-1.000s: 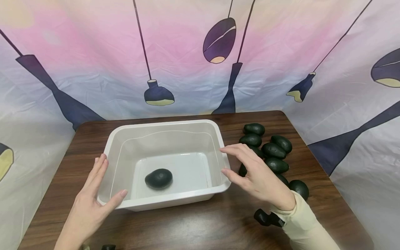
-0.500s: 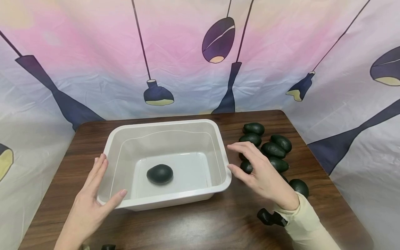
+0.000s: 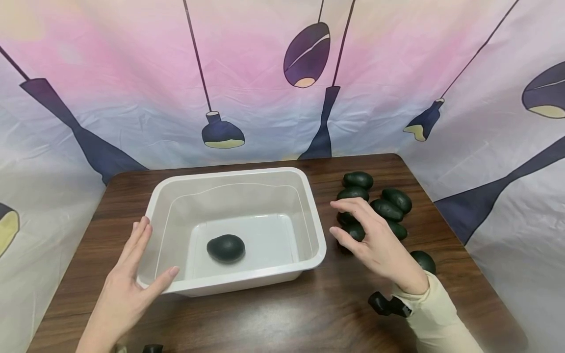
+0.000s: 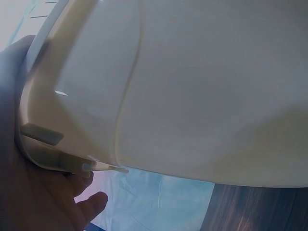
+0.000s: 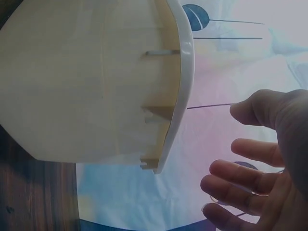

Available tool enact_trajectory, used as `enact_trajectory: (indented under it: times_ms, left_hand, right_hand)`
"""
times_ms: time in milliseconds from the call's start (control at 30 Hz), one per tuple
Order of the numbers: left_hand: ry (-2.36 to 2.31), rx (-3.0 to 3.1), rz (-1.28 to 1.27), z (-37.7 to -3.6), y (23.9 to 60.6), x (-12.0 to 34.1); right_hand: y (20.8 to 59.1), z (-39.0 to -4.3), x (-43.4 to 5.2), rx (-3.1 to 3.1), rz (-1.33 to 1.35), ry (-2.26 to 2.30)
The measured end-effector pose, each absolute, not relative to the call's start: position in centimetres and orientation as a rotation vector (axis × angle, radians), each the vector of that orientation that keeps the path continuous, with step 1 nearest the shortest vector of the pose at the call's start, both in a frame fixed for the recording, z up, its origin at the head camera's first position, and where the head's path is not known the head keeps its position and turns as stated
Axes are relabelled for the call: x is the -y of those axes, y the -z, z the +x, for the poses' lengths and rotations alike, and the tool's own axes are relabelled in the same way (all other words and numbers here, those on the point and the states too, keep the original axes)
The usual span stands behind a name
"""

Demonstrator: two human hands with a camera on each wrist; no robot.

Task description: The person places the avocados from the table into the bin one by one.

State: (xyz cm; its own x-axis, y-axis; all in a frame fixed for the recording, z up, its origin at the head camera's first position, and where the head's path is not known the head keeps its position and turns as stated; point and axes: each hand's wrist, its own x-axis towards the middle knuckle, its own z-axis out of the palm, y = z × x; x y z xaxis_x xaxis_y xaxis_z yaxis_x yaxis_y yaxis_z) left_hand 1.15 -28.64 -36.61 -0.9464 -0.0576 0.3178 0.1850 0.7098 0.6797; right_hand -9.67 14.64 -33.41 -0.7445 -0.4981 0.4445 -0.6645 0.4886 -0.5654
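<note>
A dark wood-grain table [image 3: 282, 314] with rounded far corners is standing against a draped fabric backdrop [image 3: 132, 88]. The cloth is fading from pink at the top to pale blue lower down, and it is wrapping around both sides of the table. Printed hanging lamps [image 3: 222, 132] in dark purple are dangling across it on thin cords. Soft, even light is falling over everything.
</note>
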Motion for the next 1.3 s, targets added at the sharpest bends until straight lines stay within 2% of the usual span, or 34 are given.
enact_trajectory:
  times_ms: [1300]
  left_hand:
    - [1.073, 2.594, -0.104, 1.2, 36.8, 28.6]
  right_hand:
    - [38.8, -12.4, -17.5, 2.731, 0.758, -1.076]
